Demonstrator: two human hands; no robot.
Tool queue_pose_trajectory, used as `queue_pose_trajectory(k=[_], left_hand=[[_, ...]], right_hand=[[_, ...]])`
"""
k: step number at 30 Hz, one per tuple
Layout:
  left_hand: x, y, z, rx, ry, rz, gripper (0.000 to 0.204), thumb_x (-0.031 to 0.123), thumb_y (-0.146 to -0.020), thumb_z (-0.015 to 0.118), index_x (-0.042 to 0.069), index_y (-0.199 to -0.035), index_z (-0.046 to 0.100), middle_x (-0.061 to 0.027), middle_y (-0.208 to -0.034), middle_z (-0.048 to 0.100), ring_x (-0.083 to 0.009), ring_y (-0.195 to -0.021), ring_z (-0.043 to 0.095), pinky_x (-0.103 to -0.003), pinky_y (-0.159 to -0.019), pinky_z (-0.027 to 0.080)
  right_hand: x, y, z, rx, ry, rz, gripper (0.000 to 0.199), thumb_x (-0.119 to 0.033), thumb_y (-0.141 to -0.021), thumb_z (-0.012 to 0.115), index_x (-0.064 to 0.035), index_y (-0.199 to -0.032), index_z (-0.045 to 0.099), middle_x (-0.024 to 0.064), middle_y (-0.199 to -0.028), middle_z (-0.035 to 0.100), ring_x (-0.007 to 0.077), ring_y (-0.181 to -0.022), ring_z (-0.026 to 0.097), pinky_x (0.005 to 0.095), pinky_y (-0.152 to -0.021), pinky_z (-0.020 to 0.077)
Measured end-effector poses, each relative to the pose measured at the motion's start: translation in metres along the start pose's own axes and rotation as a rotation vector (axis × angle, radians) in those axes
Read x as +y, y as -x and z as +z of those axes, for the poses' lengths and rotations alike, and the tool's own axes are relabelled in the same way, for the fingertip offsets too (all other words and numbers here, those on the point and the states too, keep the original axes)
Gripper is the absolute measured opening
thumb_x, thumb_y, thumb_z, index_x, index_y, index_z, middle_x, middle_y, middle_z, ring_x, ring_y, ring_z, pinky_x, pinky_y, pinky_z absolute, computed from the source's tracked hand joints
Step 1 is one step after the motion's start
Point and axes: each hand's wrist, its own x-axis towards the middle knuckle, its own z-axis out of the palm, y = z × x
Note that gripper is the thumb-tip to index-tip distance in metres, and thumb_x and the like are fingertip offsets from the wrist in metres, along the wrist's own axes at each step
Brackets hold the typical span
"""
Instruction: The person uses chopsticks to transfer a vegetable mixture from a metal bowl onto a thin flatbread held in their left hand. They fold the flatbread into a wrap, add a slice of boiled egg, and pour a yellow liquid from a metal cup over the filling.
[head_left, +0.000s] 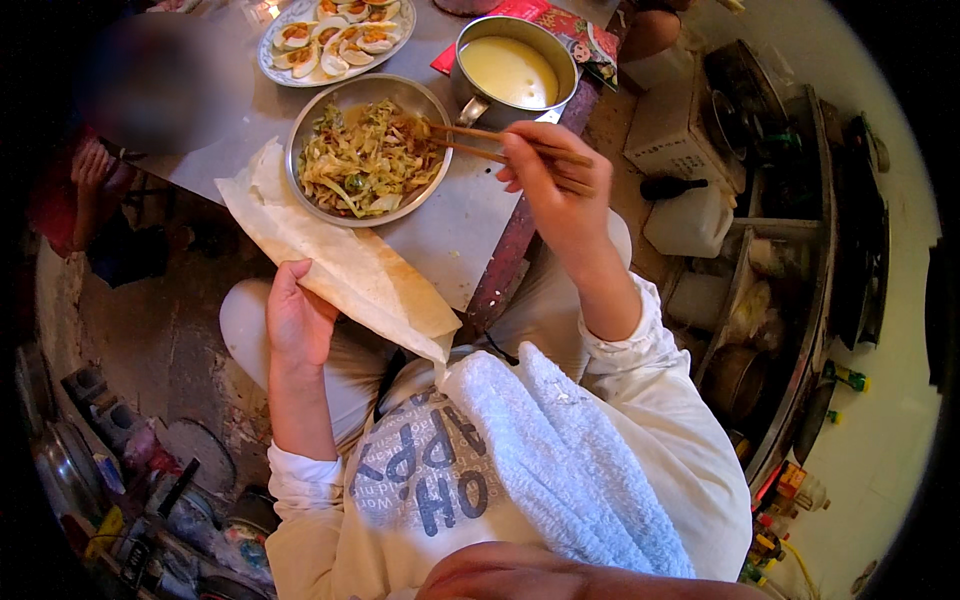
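My left hand [303, 318] is closed on a long, thin flatbread [345, 270], thumb on top. The bread slants from beside the bowl down toward my lap, its surface pale with browned patches. In my right hand [562, 185] I grip a pair of wooden chopsticks [480, 143]. Their tips reach over the right rim of a round metal bowl [296, 165] and touch the shredded cooked vegetables [365, 165] inside. Whether the tips pinch any food is too small to tell.
Behind the bowl stands a plate [375, 66] of halved eggs. A metal pot [465, 85] of pale yellow liquid sits by a red packet [590, 45] on the table [455, 245]. Shelves [745, 290] line the right. Another person's hand [92, 165] shows at the left.
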Motion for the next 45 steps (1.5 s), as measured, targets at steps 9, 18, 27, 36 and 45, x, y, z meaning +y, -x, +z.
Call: queue_pose_trajectory(k=[9,18,27,36,45], left_hand=[[0.000,-0.001,-0.006,-0.016,0.013,-0.002,0.048,0.018,-0.094,0.046,0.000,-0.138,0.041,-0.0126,-0.136,0.054,-0.0266,-0.125,0.052,-0.041,-0.108,0.039],[-0.001,-0.001,-0.003,-0.033,0.020,0.000,0.048,0.018,-0.094,0.045,-0.002,-0.138,0.040,-0.0136,-0.136,0.053,-0.0271,-0.125,0.051,-0.042,-0.108,0.038],[-0.001,-0.002,-0.004,0.005,0.010,-0.003,0.048,0.019,-0.094,0.043,-0.001,-0.138,0.041,-0.0138,-0.136,0.054,-0.0274,-0.125,0.052,-0.041,-0.108,0.039],[0.000,-0.001,-0.004,0.022,0.013,-0.015,0.047,0.019,-0.094,0.043,0.000,-0.137,0.042,-0.0134,-0.135,0.054,-0.0273,-0.125,0.052,-0.041,-0.108,0.039],[0.000,-0.002,-0.003,-0.004,0.013,-0.014,0.049,0.019,-0.093,0.045,0.000,-0.138,0.041,-0.0131,-0.136,0.053,-0.0274,-0.126,0.050,-0.042,-0.109,0.037]], right_hand=[[-0.017,0.028,0.043,-0.262,0.051,-0.173,0.013,0.001,-0.092,0.061,0.0045,-0.103,0.067,0.0085,-0.087,0.066,0.0122,-0.071,0.066,0.0229,-0.063,0.0543],[-0.027,0.008,0.009,-0.045,0.022,0.131,0.015,-0.007,-0.092,0.064,0.0042,-0.102,0.067,0.0070,-0.080,0.068,0.0102,-0.068,0.064,0.0217,-0.059,0.0523],[-0.013,0.023,0.051,-0.221,0.019,-0.151,0.014,-0.001,-0.092,0.063,0.0053,-0.103,0.067,0.0071,-0.089,0.066,0.0119,-0.072,0.065,0.0232,-0.063,0.0537],[0.002,-0.014,0.006,-0.010,-0.146,0.023,0.018,-0.008,-0.096,0.058,0.0034,-0.108,0.066,0.0085,-0.089,0.069,0.0135,-0.075,0.066,0.0250,-0.067,0.0547],[0.015,-0.005,0.044,-0.156,-0.220,0.037,0.017,-0.008,-0.095,0.060,0.0033,-0.108,0.062,0.0059,-0.093,0.067,0.0099,-0.080,0.063,0.0228,-0.072,0.0511]])
